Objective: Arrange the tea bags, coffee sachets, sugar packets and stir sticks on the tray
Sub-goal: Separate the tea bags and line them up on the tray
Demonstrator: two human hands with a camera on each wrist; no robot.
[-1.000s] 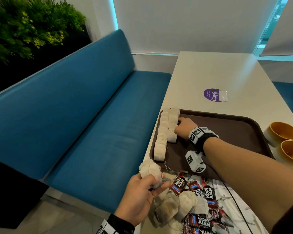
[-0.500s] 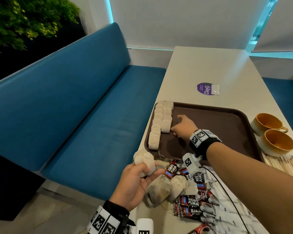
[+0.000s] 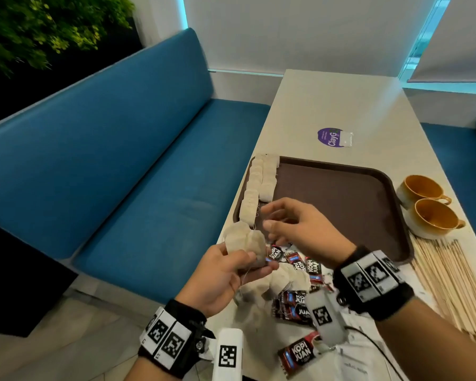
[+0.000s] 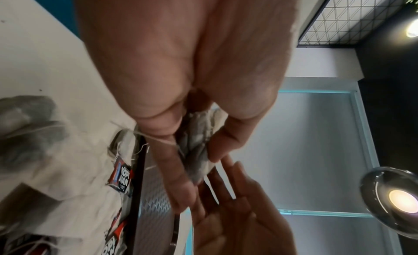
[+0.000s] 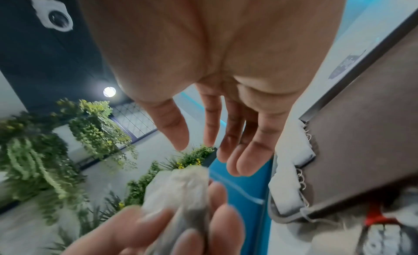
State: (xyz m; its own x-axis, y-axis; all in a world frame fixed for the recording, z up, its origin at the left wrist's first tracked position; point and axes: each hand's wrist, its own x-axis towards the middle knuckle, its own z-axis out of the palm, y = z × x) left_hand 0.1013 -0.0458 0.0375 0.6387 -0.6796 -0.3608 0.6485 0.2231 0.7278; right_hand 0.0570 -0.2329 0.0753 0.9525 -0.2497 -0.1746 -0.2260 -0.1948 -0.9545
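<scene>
Most of the brown tray (image 3: 341,204) floor lies bare, with tea bags (image 3: 259,185) in two rows only along its left rim. To its right two cups (image 3: 429,213) stand just beside the rim, with stir sticks (image 3: 451,287) fanned in front of them. The near surface (image 3: 341,105) is crowded with coffee sachets (image 3: 297,306) and loose tea bags, while the far end is open apart from a purple sticker (image 3: 330,136).

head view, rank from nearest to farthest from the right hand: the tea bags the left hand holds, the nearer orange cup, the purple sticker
From the right hand:
1. Tea bags in the left hand, just to its left.
2. Nearer orange cup, off the tray's right edge.
3. Purple sticker, on the table beyond the tray's far edge.
</scene>
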